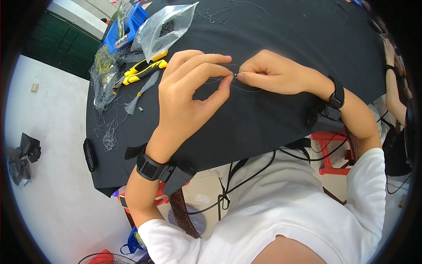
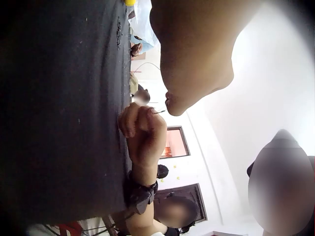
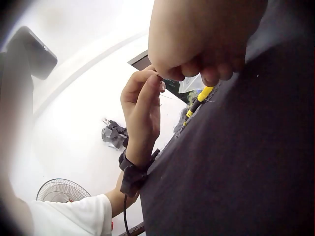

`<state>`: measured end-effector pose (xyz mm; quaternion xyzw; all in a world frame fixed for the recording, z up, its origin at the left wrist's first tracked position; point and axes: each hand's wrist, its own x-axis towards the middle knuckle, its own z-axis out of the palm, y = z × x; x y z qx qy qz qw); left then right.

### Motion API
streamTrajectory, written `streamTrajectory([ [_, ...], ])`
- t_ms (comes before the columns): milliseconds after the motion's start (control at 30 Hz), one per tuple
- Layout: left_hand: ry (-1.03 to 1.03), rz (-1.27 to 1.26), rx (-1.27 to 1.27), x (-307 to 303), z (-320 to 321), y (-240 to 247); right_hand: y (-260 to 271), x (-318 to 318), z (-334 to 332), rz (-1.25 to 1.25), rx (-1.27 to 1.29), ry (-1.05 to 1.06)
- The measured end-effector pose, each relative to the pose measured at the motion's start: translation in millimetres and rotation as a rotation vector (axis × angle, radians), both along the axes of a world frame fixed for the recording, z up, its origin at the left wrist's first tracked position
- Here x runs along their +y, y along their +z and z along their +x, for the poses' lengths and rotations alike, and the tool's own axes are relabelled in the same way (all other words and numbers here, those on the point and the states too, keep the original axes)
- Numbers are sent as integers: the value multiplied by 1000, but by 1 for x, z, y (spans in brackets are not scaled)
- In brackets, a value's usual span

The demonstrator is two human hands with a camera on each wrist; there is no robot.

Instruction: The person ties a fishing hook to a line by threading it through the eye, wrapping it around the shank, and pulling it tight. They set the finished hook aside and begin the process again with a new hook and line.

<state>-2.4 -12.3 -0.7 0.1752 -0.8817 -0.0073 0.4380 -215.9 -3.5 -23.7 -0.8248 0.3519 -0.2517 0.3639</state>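
Above the black cloth, the left hand (image 1: 187,90) pinches a thin grey line (image 1: 248,90) between thumb and forefinger, its other fingers spread and bent. Facing it, the right hand (image 1: 277,74) has thumb and curled forefinger closed on the line, beside a tiny shiny piece (image 1: 235,75) between the two hands' fingertips. Loops of the line hang around the fingertips. In the left wrist view, a short dark end of line (image 2: 160,111) shows between the hands; what exactly each fingertip covers is hidden.
Yellow-black pliers (image 1: 143,72), a tied grey bundle (image 1: 141,93) and tangled line (image 1: 103,75) lie left of the hands. Behind them are a clear plastic bag (image 1: 165,31) and a blue bin (image 1: 127,28). Another person's arm (image 1: 391,83) is at the right edge.
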Motion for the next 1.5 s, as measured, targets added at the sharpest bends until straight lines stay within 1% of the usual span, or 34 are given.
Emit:
streamTrajectory([
  [267, 10, -9, 1, -1, 0, 0, 2, 2, 0, 27, 23, 11],
  [733, 0, -10, 4, 0, 0, 0, 1, 1, 0, 5, 33, 20],
  [833, 4, 73, -9, 4, 1, 1, 3, 2, 0, 5, 35, 24],
  [933, 0, -1, -1, 1, -1, 0, 3, 2, -1, 6, 46, 41],
  [1067, 5, 23, 2, 1, 0, 1, 7, 5, 0, 10, 54, 24],
  [1267, 19, 103, 25, 2, 1, 0, 7, 10, 7, 86, -80, -57],
  [1367, 25, 98, 31, 1, 0, 0, 5, 5, 4, 119, -104, -27],
  [1500, 38, 52, 25, 1, 0, 0, 6, 5, 3, 93, -32, -7],
])
